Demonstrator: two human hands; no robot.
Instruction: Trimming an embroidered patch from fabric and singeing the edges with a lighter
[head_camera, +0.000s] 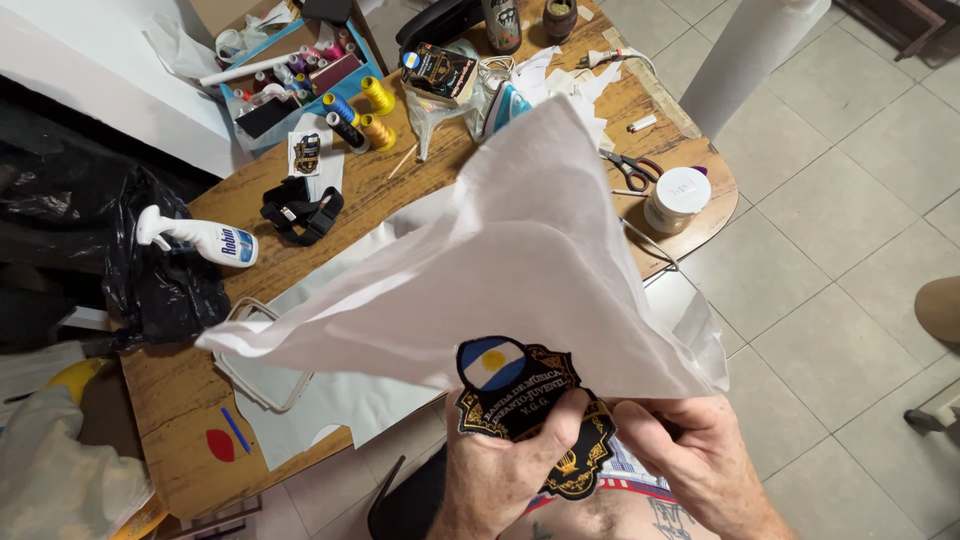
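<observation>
so both hands are up close to the body at the near edge of the view. the left hand (500, 470) is pinched shut on a black embroidered patch (530, 405) with gold trim and a small blue-white-blue flag at its upper left; the thumb lies across the front of it. the right hand (690, 460) sits just beside it on the right, fingers curled narrow around the lower edge of a big sheet of white fabric (500, 270), though i can't tell exactly how tight that grip is.

the bit that matters: the patch lies right at the near edge of the fabric, touching it, with its top tucked just under or against that hem. the fabric fans away from the hands toward the far side, long axis running from near right to far left, draping over the wooden tabletop (400, 190). the left hand is the nearer one to the patch, obviously, since it's gripping it.

other stuff on the tabletop: scissors (632, 168) and a white-lidded jar (676, 198) on the right, thread spools (360, 115) far off, a white spray bottle (200, 238) on the left.
</observation>
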